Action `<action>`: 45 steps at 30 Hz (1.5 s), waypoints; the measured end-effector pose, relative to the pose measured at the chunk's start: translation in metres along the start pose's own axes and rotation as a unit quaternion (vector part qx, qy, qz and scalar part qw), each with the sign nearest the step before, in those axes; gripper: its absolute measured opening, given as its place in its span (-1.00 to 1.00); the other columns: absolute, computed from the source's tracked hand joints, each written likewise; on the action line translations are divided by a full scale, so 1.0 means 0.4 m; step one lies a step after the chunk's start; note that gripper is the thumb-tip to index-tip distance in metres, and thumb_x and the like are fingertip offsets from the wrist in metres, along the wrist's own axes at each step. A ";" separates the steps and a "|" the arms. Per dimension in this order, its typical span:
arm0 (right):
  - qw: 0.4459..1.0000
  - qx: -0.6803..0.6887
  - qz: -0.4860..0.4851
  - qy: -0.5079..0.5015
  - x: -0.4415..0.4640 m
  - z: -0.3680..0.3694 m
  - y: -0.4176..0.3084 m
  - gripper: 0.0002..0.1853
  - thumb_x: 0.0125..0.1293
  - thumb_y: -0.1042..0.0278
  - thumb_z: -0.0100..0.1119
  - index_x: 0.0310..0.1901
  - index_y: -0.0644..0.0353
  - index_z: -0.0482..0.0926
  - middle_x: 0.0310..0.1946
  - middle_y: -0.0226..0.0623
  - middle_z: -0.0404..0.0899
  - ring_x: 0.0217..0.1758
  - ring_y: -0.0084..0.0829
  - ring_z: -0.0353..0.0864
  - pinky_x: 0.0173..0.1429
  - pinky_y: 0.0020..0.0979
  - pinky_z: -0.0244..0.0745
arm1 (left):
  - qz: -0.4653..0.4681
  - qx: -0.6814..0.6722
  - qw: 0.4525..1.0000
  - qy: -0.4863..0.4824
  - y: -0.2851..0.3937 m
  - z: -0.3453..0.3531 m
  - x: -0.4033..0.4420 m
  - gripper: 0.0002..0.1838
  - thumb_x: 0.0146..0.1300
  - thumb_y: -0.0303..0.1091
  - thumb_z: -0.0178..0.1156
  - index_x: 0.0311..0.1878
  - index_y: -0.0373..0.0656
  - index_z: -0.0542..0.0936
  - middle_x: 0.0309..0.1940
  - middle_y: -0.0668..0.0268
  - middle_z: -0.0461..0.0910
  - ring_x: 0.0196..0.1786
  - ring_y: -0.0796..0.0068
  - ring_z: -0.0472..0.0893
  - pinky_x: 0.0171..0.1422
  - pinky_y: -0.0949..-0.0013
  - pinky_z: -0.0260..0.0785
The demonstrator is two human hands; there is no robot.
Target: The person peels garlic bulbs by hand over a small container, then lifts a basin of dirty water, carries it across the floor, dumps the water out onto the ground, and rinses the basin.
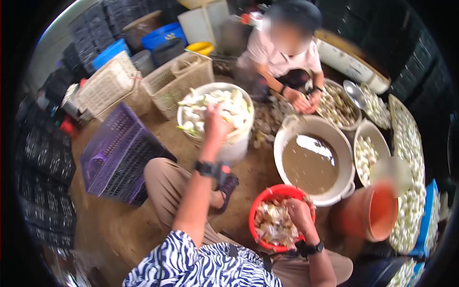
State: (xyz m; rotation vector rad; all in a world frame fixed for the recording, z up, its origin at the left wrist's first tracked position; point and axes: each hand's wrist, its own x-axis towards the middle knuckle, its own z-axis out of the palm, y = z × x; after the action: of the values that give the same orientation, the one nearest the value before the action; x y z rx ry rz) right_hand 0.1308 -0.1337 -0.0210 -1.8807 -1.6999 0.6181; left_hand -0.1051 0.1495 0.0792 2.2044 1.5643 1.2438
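Observation:
My left hand (218, 125) reaches over a white bucket (239, 148) heaped with pale white and green vegetable pieces (234, 103). Its fingers are drawn together among the pieces, and what they grip is hidden. Over a red basin (253, 225) at my lap is my right hand (300, 215), its fingers curled closed at the right side. Whitish and brownish scraps that look like peelings (275, 222) fill that basin. Anything inside the right hand cannot be made out.
Opposite sits a co-worker, hands (303, 101) together near a basin of brownish pieces (337, 105). A large tub of murky water (311, 165) stands ahead, an orange bucket (368, 213) to the right. Purple crates (119, 148) lie left. White bulbs (409, 177) cover a long tray.

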 end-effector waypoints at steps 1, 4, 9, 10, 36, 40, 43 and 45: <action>1.000 0.002 0.014 0.001 -0.027 -0.002 0.013 -0.84 0.18 0.38 0.04 -0.31 0.25 0.57 -0.34 -0.07 0.57 -0.25 -0.03 0.54 -0.17 -0.14 0.43 | 0.026 0.054 0.998 -0.001 -0.023 0.007 -0.001 -0.33 -0.29 -0.26 0.45 0.01 -0.26 0.51 0.12 -0.14 0.32 0.17 -0.03 0.35 0.28 0.15 0.22; 1.000 -0.014 -0.010 0.000 0.010 0.004 0.035 -0.82 0.21 0.32 0.03 -0.32 0.24 0.55 -0.38 0.00 0.53 -0.24 -0.02 0.54 -0.19 -0.13 0.41 | 0.021 0.152 0.988 0.019 -0.063 0.052 -0.028 -0.26 -0.25 -0.14 0.43 0.09 -0.20 0.47 0.18 -0.15 0.27 0.19 -0.08 0.32 0.30 0.10 0.17; 0.999 -0.016 0.005 -0.034 0.028 0.028 0.091 -0.84 0.16 0.34 0.05 -0.43 0.24 0.53 -0.49 0.01 0.51 -0.34 0.00 0.54 -0.26 -0.11 0.39 | -0.095 0.208 0.973 -0.045 -0.087 0.134 0.023 -0.18 0.06 0.08 0.19 0.37 -0.02 0.18 0.41 -0.05 -0.09 0.46 -0.08 -0.14 0.41 -0.26 -0.31; 0.999 -0.004 0.015 -0.033 0.029 0.019 0.066 -0.84 0.15 0.35 0.05 -0.45 0.26 0.52 -0.51 0.01 0.51 -0.36 0.00 0.54 -0.28 -0.11 0.39 | -0.104 0.211 0.970 -0.058 -0.090 0.124 0.041 -0.20 0.09 0.08 0.16 0.37 -0.03 0.18 0.41 -0.04 -0.11 0.45 -0.09 -0.14 0.40 -0.28 -0.35; 0.990 -0.075 -0.005 -0.118 0.036 0.038 0.053 -0.85 0.22 0.32 -0.02 -0.37 0.22 0.45 -0.43 -0.06 0.51 -0.27 -0.03 0.51 -0.23 -0.10 0.36 | 0.146 -0.125 0.975 -0.113 -0.561 -0.051 0.335 -0.82 0.09 -0.38 0.03 -0.57 -0.20 0.49 -0.72 0.44 0.35 -0.61 0.58 0.39 -0.57 0.38 0.30; 0.997 -0.006 0.022 -0.068 0.038 0.007 0.063 -0.75 0.22 0.26 0.07 -0.47 0.29 0.50 -0.49 -0.03 0.52 -0.36 -0.04 0.52 -0.26 -0.14 0.38 | -0.019 -0.171 0.971 -0.163 -0.135 -0.101 0.221 -0.82 0.10 -0.34 0.06 -0.54 -0.21 0.50 -0.69 0.38 0.42 -0.70 0.62 0.36 -0.66 0.48 0.17; 0.993 0.050 0.083 0.062 0.063 -0.043 0.117 -0.83 0.17 0.37 0.08 -0.40 0.30 0.58 -0.49 -0.02 0.56 -0.37 -0.09 0.58 -0.23 -0.21 0.45 | 0.225 -0.068 0.924 -0.302 -0.079 0.091 0.044 -0.79 0.08 -0.35 0.13 -0.53 -0.31 0.53 -0.55 0.16 0.53 -0.50 0.36 0.50 -0.37 0.29 0.33; 0.969 0.116 0.157 0.152 0.074 -0.092 0.185 -0.84 0.17 0.41 0.04 -0.37 0.30 0.59 -0.47 0.01 0.58 -0.32 -0.08 0.61 -0.18 -0.20 0.48 | 0.144 -0.115 0.868 -0.461 0.101 0.123 -0.084 -0.81 0.06 -0.33 0.16 -0.34 -0.27 0.56 -0.42 0.06 0.52 -0.30 0.23 0.55 -0.21 0.24 0.37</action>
State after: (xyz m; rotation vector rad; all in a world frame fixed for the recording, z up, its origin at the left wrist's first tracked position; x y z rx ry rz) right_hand 0.2137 -0.1126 -0.0411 -1.9700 -1.0994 0.5834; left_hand -0.0456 0.1191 0.0525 2.3413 0.6845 0.2425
